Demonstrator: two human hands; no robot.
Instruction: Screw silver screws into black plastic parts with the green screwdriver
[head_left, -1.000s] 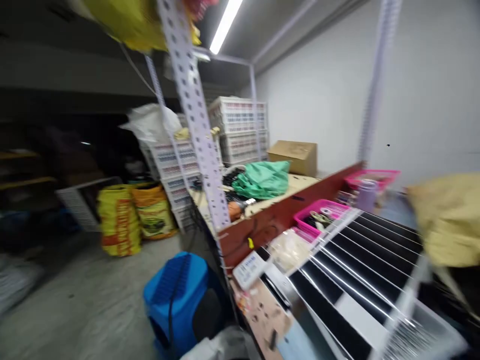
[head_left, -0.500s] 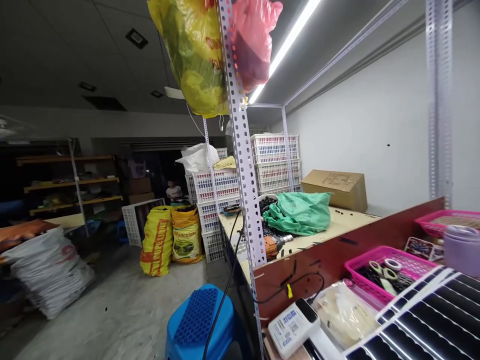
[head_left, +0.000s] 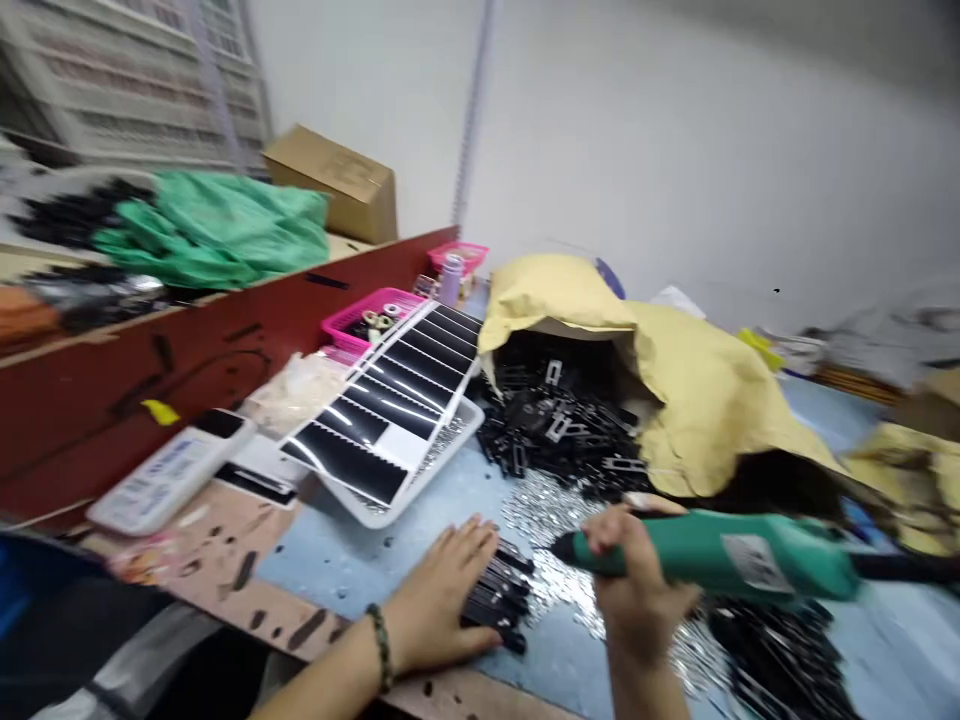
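My left hand (head_left: 442, 595) lies flat, fingers stretched out, against a row of black plastic parts (head_left: 501, 590) on the blue work surface. A beaded bracelet circles that wrist. In my right hand (head_left: 637, 575) is a green electric screwdriver (head_left: 720, 550), its black nose pointing left toward the row of parts and its cord running off to the right. Small shiny metal pieces (head_left: 551, 505) are scattered between and behind both hands. Black parts (head_left: 562, 410) spill from the mouth of a yellow sack (head_left: 559, 290) just beyond. Another pile of black parts (head_left: 787, 650) lies right of my right hand.
A white tray (head_left: 469, 420) of metal pieces sits beyond my left hand, partly covered by a black-and-white striped sheet (head_left: 397, 390). Left of it are a white scale-like device (head_left: 172, 475) and a pink basket (head_left: 337, 325). A red board (head_left: 150, 340) edges the bench.
The view has swung right and down from the room to the bench. Both hands have come into sight, the right one gripping the electric screwdriver. The image is somewhat blurred by motion.
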